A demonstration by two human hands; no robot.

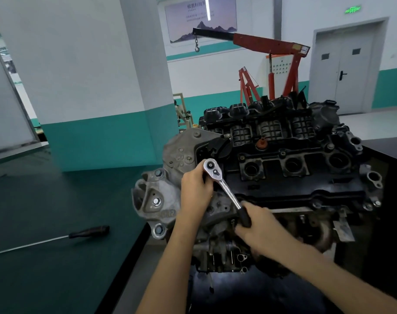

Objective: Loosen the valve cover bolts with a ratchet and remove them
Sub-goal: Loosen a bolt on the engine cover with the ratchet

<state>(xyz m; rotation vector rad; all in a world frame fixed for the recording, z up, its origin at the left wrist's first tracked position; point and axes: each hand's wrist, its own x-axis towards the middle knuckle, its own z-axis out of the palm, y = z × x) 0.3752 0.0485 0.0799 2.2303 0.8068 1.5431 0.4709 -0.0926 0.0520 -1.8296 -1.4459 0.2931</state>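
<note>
An engine stands in the middle of the view, topped by a black valve cover (290, 177) with round plug wells. A chrome ratchet (224, 184) sits with its head at the cover's near left corner, its black grip slanting down to the right. My left hand (196, 189) curls round the ratchet head and steadies it. My right hand (258, 225) grips the black handle end. The bolt under the ratchet head is hidden. Other small cover bolts (282, 153) show along the cover's edges.
A long screwdriver (57, 237) with a black handle lies on the green bench (45, 279) to the left. A red engine crane (272, 62) stands behind the engine. A white and teal pillar (116, 132) rises at the back left; a grey double door (344, 66) is at the far right.
</note>
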